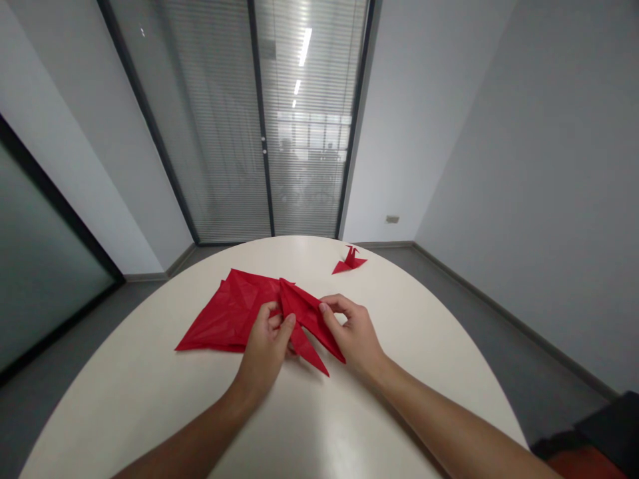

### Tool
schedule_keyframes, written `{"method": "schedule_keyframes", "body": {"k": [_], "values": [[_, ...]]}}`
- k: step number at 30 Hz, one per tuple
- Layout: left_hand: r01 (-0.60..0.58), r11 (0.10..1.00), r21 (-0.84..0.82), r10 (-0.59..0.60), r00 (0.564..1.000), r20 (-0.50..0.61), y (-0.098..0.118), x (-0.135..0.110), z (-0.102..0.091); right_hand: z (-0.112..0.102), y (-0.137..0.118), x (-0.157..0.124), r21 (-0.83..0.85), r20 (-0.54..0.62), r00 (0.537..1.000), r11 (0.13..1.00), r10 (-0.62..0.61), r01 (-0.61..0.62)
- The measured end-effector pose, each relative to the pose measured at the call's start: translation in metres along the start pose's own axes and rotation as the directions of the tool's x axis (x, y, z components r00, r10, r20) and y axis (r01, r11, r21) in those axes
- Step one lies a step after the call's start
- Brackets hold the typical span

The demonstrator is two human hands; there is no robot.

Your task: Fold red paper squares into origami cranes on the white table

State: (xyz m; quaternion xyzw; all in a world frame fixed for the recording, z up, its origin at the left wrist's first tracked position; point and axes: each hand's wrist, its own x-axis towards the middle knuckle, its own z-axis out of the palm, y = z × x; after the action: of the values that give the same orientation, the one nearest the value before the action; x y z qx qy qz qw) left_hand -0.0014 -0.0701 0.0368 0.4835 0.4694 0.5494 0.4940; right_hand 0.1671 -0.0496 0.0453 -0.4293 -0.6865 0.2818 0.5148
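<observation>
A partly folded red paper model with pointed flaps lies on the white round table. My left hand pinches its lower left flap between thumb and fingers. My right hand grips the right flap, fingers curled over the edge. Under and left of the model lies a stack of red paper sheets, flat on the table.
A small finished red paper crane stands near the table's far edge. Beyond the table are glass doors with blinds and grey walls. A dark seat with an orange part shows at the lower right.
</observation>
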Motion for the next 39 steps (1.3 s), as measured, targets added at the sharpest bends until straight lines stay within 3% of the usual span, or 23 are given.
{"method": "schedule_keyframes", "body": {"k": [4, 11, 17, 21, 27, 30, 35, 37, 39], "values": [[0.016, 0.999, -0.039, -0.016, 1.0, 0.011, -0.002, -0.002, -0.001, 0.004, 0.006, 0.001, 0.08, -0.021, 0.998, 0.995, 0.061, -0.059], [-0.043, 0.996, 0.077, 0.036, 0.996, 0.085, -0.002, 0.0, 0.0, 0.006, 0.012, 0.001, 0.319, 0.012, 0.991, 0.939, 0.131, -0.128], [-0.088, 0.995, 0.041, 0.084, 0.993, 0.083, -0.006, -0.001, 0.0, 0.007, 0.014, 0.004, 0.365, 0.171, 0.968, 0.901, 0.183, -0.234], [-0.086, 0.994, 0.067, 0.08, 0.993, 0.092, -0.007, -0.002, 0.001, 0.011, 0.016, 0.003, 0.422, 0.296, 0.924, 0.835, 0.242, -0.353], [-0.107, 0.993, -0.051, 0.114, 0.983, 0.143, -0.005, 0.002, -0.002, 0.01, 0.011, 0.001, 0.569, 0.494, 0.841, 0.649, 0.22, -0.504], [-0.092, 0.989, -0.116, 0.109, 0.982, 0.151, -0.006, 0.004, -0.004, 0.005, 0.005, 0.001, 0.58, 0.558, 0.813, 0.622, 0.167, -0.526], [-0.022, 0.964, -0.264, 0.08, 0.975, 0.209, -0.005, 0.006, -0.003, 0.004, 0.003, -0.003, 0.499, 0.678, 0.706, 0.577, 0.205, -0.647], [-0.02, 0.964, -0.265, 0.077, 0.975, 0.209, -0.003, 0.007, -0.003, 0.006, 0.007, -0.003, 0.506, 0.654, 0.716, 0.564, 0.242, -0.652], [-0.044, 0.976, -0.214, 0.08, 0.983, 0.167, 0.0, 0.007, -0.003, 0.006, 0.013, -0.001, 0.546, 0.56, 0.777, 0.578, 0.286, -0.606]]}}
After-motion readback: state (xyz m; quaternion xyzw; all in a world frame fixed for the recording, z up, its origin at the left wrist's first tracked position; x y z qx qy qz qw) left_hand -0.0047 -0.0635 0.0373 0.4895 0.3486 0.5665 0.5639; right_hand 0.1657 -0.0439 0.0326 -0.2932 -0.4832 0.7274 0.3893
